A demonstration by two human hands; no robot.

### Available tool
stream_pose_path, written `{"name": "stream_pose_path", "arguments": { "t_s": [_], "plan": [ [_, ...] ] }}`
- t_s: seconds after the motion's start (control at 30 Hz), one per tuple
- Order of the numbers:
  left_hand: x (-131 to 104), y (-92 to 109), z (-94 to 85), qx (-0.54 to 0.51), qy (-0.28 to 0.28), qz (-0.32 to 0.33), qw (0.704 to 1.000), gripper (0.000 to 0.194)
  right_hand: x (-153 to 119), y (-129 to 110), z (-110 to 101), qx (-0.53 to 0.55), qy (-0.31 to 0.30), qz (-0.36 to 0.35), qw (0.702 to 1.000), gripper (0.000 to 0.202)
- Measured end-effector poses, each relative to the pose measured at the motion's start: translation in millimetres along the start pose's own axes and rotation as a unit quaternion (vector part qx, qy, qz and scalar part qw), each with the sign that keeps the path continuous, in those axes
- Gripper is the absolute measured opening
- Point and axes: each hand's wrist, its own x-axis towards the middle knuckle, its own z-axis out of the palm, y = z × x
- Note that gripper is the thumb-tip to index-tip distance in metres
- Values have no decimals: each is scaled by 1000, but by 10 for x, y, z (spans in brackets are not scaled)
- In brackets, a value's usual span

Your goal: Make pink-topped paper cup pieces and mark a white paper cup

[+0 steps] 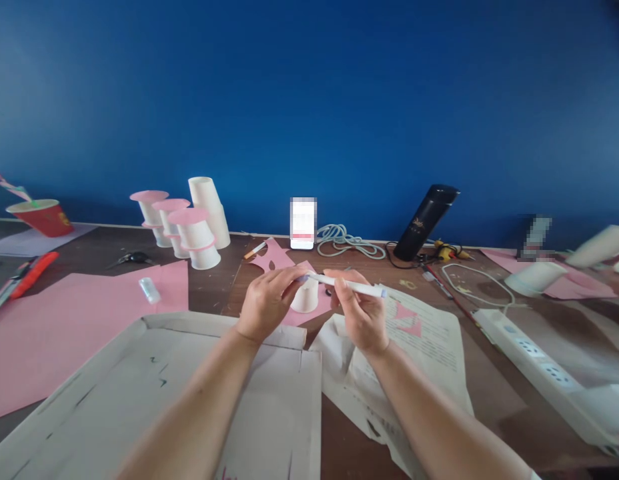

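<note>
My right hand (362, 310) is closed round a white marker pen (362, 287) with a pale blue end, held nearly level above the table. The fingers of my left hand (274, 300) pinch together at the marker's other end, where a bit of blue shows; whether that is a cap I cannot tell. Just behind and below the marker, a white paper cup (305, 298) stands upside down on a pink paper piece (289, 317), partly covered by my fingers. Under my left forearm lies a white cardboard box lid (269, 400). Crumpled printed paper (434, 340) lies beneath my right arm.
Paper cups with pink discs (194, 233) and stacked cups (209, 210) stand back left, near pink paper (89, 327) and a utility knife (34, 273). A phone (303, 223) leans centrally against the wall. A black flask (424, 223) and power strip (534, 367) are right.
</note>
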Motion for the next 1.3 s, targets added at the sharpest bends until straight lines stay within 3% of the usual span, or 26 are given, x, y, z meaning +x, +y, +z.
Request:
{"name": "stream_pose_path", "arguments": {
  "t_s": [0.33,0.67,0.87,1.03,1.13,1.2,1.3],
  "plan": [
    [18,20,-34,-9,-33,-4,999,18,-10,8,-8,-125,-29,-73,989,22],
    [29,103,-54,-23,8,47,999,12,30,-37,20,-33,-16,16,999,24],
    [37,192,-74,-9,-8,29,1000,10,26,-64,43,-33,-21,-17,999,22],
    [46,190,-76,-5,15,27,1000,9,17,17,44,-33,-25,-21,999,22],
    [28,120,-66,23,-2,-27,999,13,38,60,8,-36,-46,8,998,35],
    [12,23,-70,57,-18,-112,992,16,84,97,-55,-44,-33,17,998,54],
    [2,-168,-114,147,-87,-266,949,19,200,227,-219,-83,69,48,993,51]
  ]
}}
